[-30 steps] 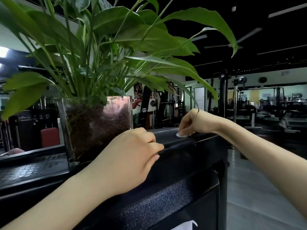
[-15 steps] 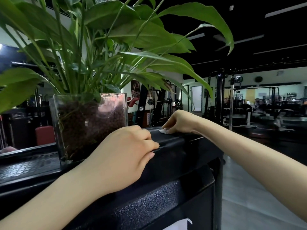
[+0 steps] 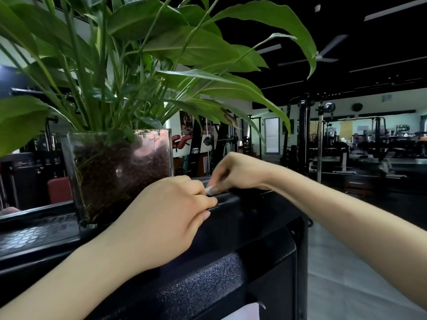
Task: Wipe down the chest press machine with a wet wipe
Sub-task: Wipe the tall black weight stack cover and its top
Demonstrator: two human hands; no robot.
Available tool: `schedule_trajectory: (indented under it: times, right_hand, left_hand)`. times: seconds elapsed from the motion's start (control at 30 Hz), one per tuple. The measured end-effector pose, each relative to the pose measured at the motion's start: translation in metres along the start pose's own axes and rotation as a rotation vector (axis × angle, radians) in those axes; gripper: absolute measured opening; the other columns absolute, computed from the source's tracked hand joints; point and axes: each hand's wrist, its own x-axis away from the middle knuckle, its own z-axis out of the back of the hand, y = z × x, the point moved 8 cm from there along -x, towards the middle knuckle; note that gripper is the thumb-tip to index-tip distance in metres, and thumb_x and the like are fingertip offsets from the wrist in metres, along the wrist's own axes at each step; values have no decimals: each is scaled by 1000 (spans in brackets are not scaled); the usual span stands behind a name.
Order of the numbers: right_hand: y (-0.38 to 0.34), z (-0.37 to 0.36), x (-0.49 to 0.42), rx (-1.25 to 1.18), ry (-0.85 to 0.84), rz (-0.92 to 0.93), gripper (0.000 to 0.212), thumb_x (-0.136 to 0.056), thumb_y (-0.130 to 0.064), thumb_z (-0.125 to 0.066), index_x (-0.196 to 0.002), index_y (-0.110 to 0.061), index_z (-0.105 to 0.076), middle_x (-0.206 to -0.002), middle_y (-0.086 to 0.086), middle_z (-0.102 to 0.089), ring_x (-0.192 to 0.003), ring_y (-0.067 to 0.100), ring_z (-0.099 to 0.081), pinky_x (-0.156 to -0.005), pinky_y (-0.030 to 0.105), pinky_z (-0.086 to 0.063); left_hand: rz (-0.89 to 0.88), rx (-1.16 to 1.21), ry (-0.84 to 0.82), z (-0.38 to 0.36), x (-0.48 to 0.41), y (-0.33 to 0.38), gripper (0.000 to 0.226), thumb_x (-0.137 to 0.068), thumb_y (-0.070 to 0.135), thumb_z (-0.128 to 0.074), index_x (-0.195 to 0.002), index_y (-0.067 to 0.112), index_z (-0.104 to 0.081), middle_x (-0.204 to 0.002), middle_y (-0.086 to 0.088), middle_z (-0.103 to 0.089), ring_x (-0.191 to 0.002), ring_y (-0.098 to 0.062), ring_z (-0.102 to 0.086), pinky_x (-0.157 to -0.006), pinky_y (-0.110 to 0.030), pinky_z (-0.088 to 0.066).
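**Head view.** The right hand (image 3: 238,173) holds a small white wet wipe (image 3: 209,189) against the top edge of the black chest press machine (image 3: 254,211). Its grip is curled and pinches the wipe, of which only a corner shows. The left hand (image 3: 166,218) lies just beside it, its grip curled over the same edge. 1 glass pot (image 3: 120,176) of dark soil, bearing a leafy green plant (image 3: 161,54), stands on the black surface (image 3: 34,232) left of both hands. Gym equipment (image 3: 302,139) stands well behind.

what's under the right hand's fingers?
A white wet wipe, only its edge showing, pressed on the black machine top; the right hand covers the rest.
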Motion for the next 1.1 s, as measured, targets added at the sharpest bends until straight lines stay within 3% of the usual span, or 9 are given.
schedule_trajectory:
  times: [0.2, 0.37, 0.5, 0.6, 0.73, 0.83, 0.97, 1.03, 1.1]
  right_hand:
    - [66, 39, 20, 140, 135, -180, 14, -81, -22, -73, -87, -10, -75, -80, -8, -68, -66, -2, -54, -57, 9, -38]
    - [29, 9, 8, -74, 51, -13, 10, -80, -21, -74, -71, -22, -71, -67, -13, -64, -59, -6, -54, -56, 2, -37]
    - [57, 28, 15, 24, 66, -42, 10, -81, -26, -73, -79, -17, -73, -67, -17, -62, -59, -9, -54, -60, 7, -38]
    - [108, 61, 30, 112, 184, -144, 5, -82, -14, -71, -84, -11, -75, -72, -11, -65, -68, 0, -60, -67, 13, -43]
    - [172, 83, 61, -103, 377, -282, 8, -79, -10, -73, -75, -16, -75, -70, -10, -71, -71, 1, -65, -69, 21, -46]
    - [183, 71, 70, -259, 349, -247, 7, -83, -27, -72, -82, -23, -77, -93, -11, -73, -93, 1, -65, -78, 12, -46]
    - [159, 48, 66, -188, 195, -137, 41, -91, -53, -51, -112, -24, -71, -126, -8, -62, -119, 4, -53, -104, 18, -38]
    - [137, 33, 63, -102, 127, -15, 53, -89, -55, -40, -124, -22, -63, -132, -18, -49, -123, -8, -41, -95, -6, -22]
    - [142, 34, 62, -82, 152, -13, 54, -88, -57, -38, -126, -25, -61, -132, -19, -50, -122, -8, -41, -88, -8, -21]
  left_hand:
    - [50, 15, -99, -6, -3, -5, 12, -65, 18, -59, -62, 21, -69, -61, 6, -62, -54, -15, -59, -51, -20, -46]
    - [143, 58, -196, -16, -14, -13, 29, -80, 28, -43, -67, 26, -68, -65, 11, -60, -60, -13, -60, -50, -30, -51]
    - [212, 87, -267, -28, -26, -14, 30, -89, 36, -39, -89, 32, -69, -85, 16, -61, -84, -4, -58, -74, -29, -51]
    - [241, 103, -298, -38, -40, -14, 22, -93, 32, -45, -98, 30, -66, -99, 16, -59, -95, -2, -53, -84, -21, -42]
    - [237, 117, -432, -60, -58, -6, 27, -95, 33, -44, -114, 32, -63, -115, 16, -58, -106, -4, -51, -92, -22, -40]
    - [234, 165, -497, -79, -70, 3, 30, -96, 34, -42, -119, 30, -62, -121, 13, -59, -110, -6, -51, -95, -22, -39]
    - [294, 189, -509, -99, -82, 6, 30, -96, 36, -43, -120, 28, -60, -121, 10, -58, -113, -8, -49, -96, -25, -39]
    - [314, 189, -506, -103, -85, 7, 31, -96, 36, -43, -123, 30, -58, -123, 10, -57, -115, -8, -48, -98, -26, -39]
    - [336, 207, -487, -105, -85, 6, 31, -96, 35, -43, -123, 31, -58, -124, 12, -57, -117, -7, -47, -99, -23, -37]
